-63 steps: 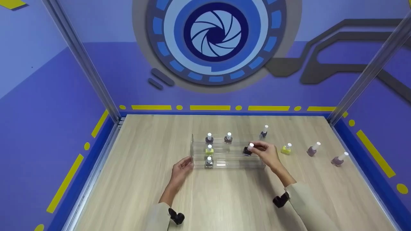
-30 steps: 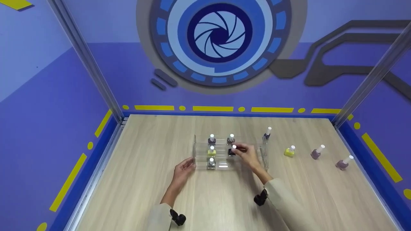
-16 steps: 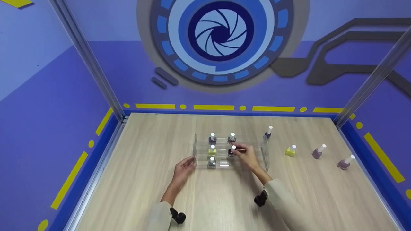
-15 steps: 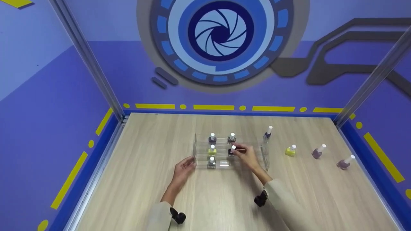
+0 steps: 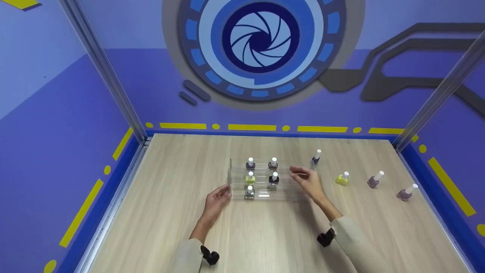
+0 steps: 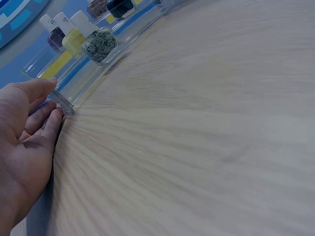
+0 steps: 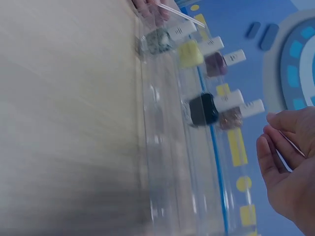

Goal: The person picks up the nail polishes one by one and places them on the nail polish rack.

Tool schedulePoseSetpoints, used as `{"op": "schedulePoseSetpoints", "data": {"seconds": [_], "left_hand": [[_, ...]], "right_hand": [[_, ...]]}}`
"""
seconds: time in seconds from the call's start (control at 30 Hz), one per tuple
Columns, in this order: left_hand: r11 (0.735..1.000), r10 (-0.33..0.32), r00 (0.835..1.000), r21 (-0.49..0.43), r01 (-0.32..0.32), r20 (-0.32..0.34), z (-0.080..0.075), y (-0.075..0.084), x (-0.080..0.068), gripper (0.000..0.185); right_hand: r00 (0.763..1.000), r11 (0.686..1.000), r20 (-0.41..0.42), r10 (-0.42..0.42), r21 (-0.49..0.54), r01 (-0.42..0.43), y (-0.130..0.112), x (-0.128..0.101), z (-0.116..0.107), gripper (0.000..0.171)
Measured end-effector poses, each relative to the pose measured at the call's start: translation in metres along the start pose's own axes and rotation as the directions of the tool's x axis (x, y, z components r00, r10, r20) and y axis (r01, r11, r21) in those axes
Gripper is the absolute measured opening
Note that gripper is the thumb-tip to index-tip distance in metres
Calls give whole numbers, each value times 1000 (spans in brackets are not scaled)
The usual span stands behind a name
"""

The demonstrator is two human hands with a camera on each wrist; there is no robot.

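A clear three-step acrylic rack (image 5: 291, 191) stands mid-table with several white-capped polish bottles on it. A black bottle (image 5: 274, 179) stands on the middle step beside a yellow one (image 5: 249, 177); a glitter bottle (image 5: 249, 192) is on the lowest step. My right hand (image 5: 305, 179) hovers to the right of the black bottle, fingers relaxed, holding nothing. My left hand (image 5: 217, 196) rests with straight fingers against the rack's left end (image 6: 63, 104). The right wrist view shows the black bottle (image 7: 204, 108) standing free of my right hand's fingers (image 7: 283, 162).
Loose bottles stand on the wooden table to the right of the rack: a dark blue one (image 5: 314, 159), a yellow one (image 5: 341, 178), and two mauve ones (image 5: 374, 179) (image 5: 405, 192). Blue walls and metal posts (image 5: 102, 72) enclose the table.
My right hand carried the black bottle leftward onto the middle step, let go of it, and has drawn back to the right. The left hand has stayed at the rack's left end.
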State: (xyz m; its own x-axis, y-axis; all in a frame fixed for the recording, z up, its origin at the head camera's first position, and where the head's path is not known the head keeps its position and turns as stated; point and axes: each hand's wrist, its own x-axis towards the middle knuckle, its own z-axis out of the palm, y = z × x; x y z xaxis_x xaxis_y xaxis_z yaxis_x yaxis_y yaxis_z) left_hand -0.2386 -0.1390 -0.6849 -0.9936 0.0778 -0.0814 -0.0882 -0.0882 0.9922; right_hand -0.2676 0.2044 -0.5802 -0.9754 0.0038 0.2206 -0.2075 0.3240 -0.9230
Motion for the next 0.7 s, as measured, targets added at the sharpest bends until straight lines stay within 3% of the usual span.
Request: {"op": "schedulePoseSetpoints", "data": {"seconds": [0.47, 0.7], "left_hand": [[1000, 14, 1000, -7, -14, -1, 3, 3, -3, 50], [1000, 13, 1000, -1, -13, 2, 2, 2, -3, 49]], "right_hand": [[988, 989, -153, -17, -145, -5, 12, 0, -102, 22], [970, 987, -242, 11, -156, -50, 37, -6, -133, 25]]}}
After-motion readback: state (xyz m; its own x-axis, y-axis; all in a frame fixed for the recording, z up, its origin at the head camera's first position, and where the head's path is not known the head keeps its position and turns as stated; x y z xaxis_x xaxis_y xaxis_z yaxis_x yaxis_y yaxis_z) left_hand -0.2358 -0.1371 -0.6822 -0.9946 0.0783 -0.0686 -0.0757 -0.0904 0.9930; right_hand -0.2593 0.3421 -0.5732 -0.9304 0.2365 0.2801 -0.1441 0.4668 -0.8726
